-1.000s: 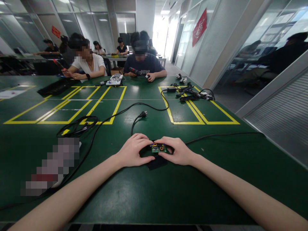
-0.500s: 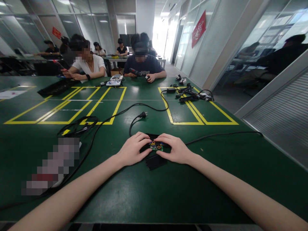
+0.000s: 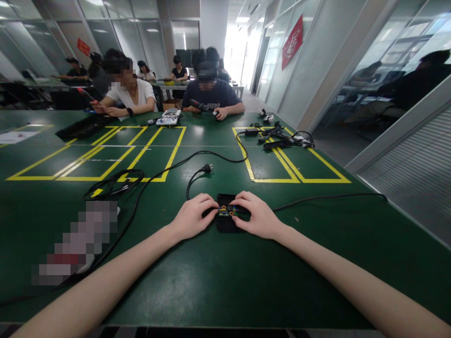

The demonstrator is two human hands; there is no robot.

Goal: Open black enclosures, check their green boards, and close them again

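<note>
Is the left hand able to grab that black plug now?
Probably yes: the black plug lies just beyond the left hand, with only its own cord and tabletop between them. The hand is busy at the circuit board, though, so it'd likely need to leave that first.

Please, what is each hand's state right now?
Left hand: closed, pinching the circuit board at its left end.
Right hand: closed, pinching its right end.
</note>
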